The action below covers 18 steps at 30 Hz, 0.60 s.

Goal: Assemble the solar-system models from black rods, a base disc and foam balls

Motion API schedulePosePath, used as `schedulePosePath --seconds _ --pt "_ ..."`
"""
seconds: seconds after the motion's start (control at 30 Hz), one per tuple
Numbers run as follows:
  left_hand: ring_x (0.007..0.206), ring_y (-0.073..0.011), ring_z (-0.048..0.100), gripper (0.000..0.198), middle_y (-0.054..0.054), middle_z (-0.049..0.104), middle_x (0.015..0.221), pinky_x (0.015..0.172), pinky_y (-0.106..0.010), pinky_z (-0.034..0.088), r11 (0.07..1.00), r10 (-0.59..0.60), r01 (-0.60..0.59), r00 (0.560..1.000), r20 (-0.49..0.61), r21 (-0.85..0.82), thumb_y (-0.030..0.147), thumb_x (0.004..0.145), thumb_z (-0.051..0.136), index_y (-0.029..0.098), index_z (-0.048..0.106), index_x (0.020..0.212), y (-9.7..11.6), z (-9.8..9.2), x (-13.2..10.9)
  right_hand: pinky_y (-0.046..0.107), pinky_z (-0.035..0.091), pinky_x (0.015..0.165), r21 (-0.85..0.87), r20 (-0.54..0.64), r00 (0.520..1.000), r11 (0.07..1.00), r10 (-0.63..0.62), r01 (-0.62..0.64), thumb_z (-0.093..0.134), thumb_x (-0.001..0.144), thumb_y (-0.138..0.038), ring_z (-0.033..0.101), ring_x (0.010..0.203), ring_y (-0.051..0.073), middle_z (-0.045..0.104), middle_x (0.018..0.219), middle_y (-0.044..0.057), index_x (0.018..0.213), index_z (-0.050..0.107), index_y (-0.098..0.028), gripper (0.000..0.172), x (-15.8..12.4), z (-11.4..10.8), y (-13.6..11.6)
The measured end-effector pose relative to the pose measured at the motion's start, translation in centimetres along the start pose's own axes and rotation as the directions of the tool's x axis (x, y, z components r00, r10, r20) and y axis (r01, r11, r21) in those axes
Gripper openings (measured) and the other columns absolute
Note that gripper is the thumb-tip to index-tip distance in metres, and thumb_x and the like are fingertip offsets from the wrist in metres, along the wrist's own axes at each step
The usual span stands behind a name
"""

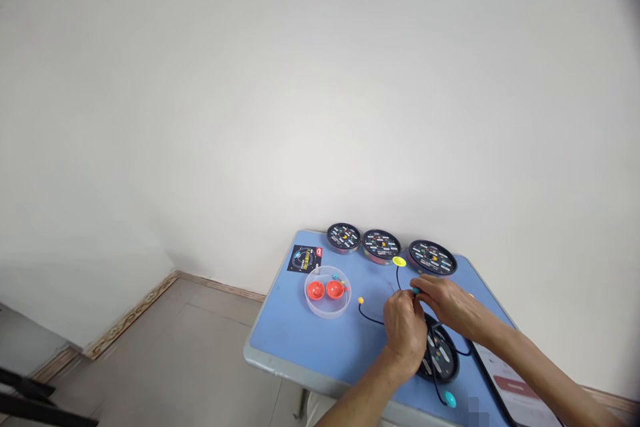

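Both hands meet over a blue table (300, 333). My left hand (404, 333) is closed, its fingers pinched at a thin black rod. My right hand (447, 303) is closed too, pinching a small teal piece (415, 290) on the same rod. A black curved rod with a small orange ball (361, 301) at its end runs left from my hands. Another rod carries a yellow disc (399, 261). Under my left wrist lies a black round disc (440, 355) with coloured marks. A teal ball (451, 400) sits near the front edge.
Three black printed discs (343, 237) (381, 244) (433, 257) line the table's far edge by the white wall. A clear round dish (327, 307) holds two orange half-spheres (315, 290). A dark leaflet (305, 259) lies at the far left corner. A phone (505, 380) lies at right.
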<state>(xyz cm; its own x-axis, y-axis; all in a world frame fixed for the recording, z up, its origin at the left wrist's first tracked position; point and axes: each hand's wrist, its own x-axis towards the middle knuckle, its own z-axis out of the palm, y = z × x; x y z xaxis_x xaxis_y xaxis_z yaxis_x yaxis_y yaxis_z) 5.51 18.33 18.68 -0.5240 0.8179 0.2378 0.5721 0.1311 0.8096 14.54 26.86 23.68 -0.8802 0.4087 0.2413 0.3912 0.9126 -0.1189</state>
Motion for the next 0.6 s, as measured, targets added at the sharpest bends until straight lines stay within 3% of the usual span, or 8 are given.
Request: schedulePosePath --seconds 0.27,0.6 --pt "0.082 -0.0250 0.070 0.033 -0.012 0.076 0.089 0.071 -0.032 0.044 1.000 0.022 -0.022 0.999 0.036 -0.005 0.003 0.088 0.043 0.016 0.073 0.084 -0.56 0.20 -0.18 0.028 0.032 0.053 -0.079 0.032 0.999 0.997 -0.003 0.005 0.045 0.085 -0.006 0.057 0.057 0.017 0.064 0.069 0.005 0.072 0.061 -0.022 0.026 -0.06 0.16 0.07" --pt "0.088 -0.0262 0.069 0.035 -0.014 0.076 0.094 0.074 -0.033 0.044 0.999 0.037 -0.037 0.999 0.033 -0.007 0.005 0.090 0.041 0.015 0.075 0.095 -0.67 0.26 -0.26 0.027 0.033 0.052 -0.111 0.051 0.999 0.994 0.001 0.005 0.044 0.084 -0.003 0.058 0.055 0.016 0.066 0.069 0.005 0.070 0.062 -0.021 0.029 0.29 0.37 0.11"
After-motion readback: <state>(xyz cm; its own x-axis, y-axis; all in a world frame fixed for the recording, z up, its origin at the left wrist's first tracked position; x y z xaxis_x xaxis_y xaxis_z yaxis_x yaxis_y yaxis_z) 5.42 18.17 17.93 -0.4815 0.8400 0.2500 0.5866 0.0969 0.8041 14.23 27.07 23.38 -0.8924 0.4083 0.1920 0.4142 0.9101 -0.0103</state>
